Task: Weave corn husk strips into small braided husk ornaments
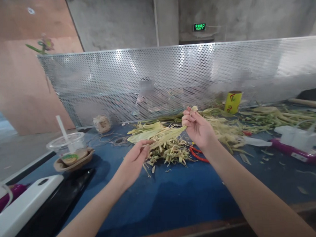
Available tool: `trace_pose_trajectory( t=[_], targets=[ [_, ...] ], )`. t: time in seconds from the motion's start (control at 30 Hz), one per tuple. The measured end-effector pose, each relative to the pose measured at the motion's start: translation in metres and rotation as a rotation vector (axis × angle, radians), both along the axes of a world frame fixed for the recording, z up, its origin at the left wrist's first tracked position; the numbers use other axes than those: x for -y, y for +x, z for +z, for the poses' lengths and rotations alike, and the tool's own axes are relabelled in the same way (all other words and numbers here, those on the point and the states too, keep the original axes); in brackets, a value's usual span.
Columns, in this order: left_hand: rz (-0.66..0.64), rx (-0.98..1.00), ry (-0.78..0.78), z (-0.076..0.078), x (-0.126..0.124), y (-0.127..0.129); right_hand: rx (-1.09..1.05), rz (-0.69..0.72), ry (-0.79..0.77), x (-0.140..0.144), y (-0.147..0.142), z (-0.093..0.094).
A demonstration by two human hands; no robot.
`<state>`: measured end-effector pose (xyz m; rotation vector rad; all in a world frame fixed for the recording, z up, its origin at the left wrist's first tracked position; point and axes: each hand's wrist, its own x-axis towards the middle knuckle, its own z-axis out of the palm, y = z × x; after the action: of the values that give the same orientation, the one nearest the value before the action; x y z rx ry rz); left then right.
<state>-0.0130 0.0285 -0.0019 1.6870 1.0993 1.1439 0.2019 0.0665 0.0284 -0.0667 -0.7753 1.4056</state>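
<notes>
My right hand (197,127) is raised above the blue table (161,198) and grips one end of a bundle of pale yellow-green corn husk strips (158,132). The strips hang down to the left. My left hand (135,161) pinches a thin strip at the lower end of the bundle. Below both hands lies a heap of cut husk scraps (170,153). Red-handled scissors (197,154) lie just right of the heap, partly behind my right wrist.
A lidded plastic cup with a straw (68,145) stands at the left beside a black tray (54,207) and a white device (20,208). A twine ball (102,123), a yellow roll (233,101), more husks (273,117) and a white-purple tool (297,145) lie farther back. A perforated metal screen (172,79) closes the far side.
</notes>
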Motion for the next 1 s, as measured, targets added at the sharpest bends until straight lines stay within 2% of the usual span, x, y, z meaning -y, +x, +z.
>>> trace_pose_trajectory(
  t=[0.13,0.2,0.27,0.3,0.33,0.37,0.43,0.5,0.53,0.57,0.63,0.67,0.8,0.93,1.0],
  targets=[
    [0.017,0.133,0.119,0.016,-0.003,-0.007,0.068,0.103,0.178,0.008,0.004,-0.002],
    [0.004,0.188,0.183,0.022,-0.003,-0.011,0.19,0.274,0.3,0.01,0.01,-0.003],
    [-0.04,0.206,0.224,0.023,-0.001,-0.014,0.399,0.524,0.451,0.01,0.016,-0.004],
    [-0.072,0.199,0.233,0.023,0.0,-0.015,0.471,0.607,0.509,0.009,0.018,-0.004],
    [-0.107,0.183,0.237,0.022,0.002,-0.016,0.5,0.627,0.534,0.009,0.018,-0.004],
    [-0.143,0.162,0.237,0.021,0.004,-0.017,0.521,0.594,0.521,0.008,0.017,-0.004],
    [-0.212,0.108,0.221,0.02,0.007,-0.017,0.599,0.415,0.379,0.008,0.008,-0.006],
    [-0.256,0.06,0.197,0.02,0.01,-0.017,0.821,0.248,0.16,0.01,-0.008,-0.011],
    [-0.267,0.042,0.187,0.021,0.01,-0.017,0.932,0.236,0.086,0.012,-0.017,-0.014],
    [-0.275,0.028,0.176,0.021,0.01,-0.017,1.008,0.295,0.034,0.015,-0.026,-0.018],
    [-0.293,0.011,0.157,0.024,0.01,-0.017,0.972,0.497,-0.012,0.022,-0.042,-0.024],
    [-0.303,0.006,0.146,0.025,0.01,-0.018,0.939,0.552,0.002,0.025,-0.048,-0.025],
    [-0.322,0.002,0.125,0.029,0.009,-0.021,0.875,0.576,-0.063,0.034,-0.056,-0.024],
    [-0.335,0.0,0.133,0.031,0.009,-0.023,0.867,0.705,-0.151,0.036,-0.052,-0.019],
    [-0.313,0.011,0.143,0.031,0.008,-0.024,0.884,0.71,-0.157,0.038,-0.051,-0.018]
  ],
)
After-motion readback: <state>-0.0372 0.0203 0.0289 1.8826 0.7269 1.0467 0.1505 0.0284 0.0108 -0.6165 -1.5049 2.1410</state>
